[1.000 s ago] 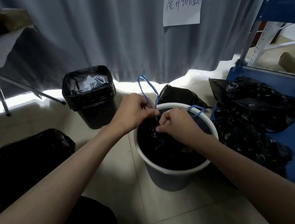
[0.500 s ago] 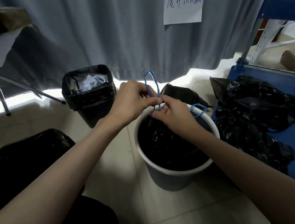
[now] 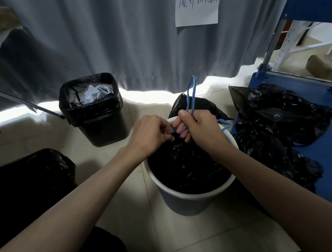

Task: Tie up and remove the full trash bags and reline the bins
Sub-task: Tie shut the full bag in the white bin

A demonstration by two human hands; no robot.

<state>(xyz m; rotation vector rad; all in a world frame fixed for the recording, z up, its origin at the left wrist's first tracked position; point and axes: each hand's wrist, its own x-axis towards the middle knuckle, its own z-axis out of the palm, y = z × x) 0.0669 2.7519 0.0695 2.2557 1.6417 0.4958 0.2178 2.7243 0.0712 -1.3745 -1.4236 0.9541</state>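
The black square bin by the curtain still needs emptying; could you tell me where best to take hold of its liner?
Grip the liner where it folds over the black square bin rim, coming from above; that overhang is loose, free plastic.

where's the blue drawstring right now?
Head view, centre: the blue drawstring loops up from the right hand, over the white bin, with the left hand beside it.

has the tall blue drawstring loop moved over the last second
Yes. The blue drawstring loop has shifted right along the white bin's far rim, passing from the left hand into the right hand.
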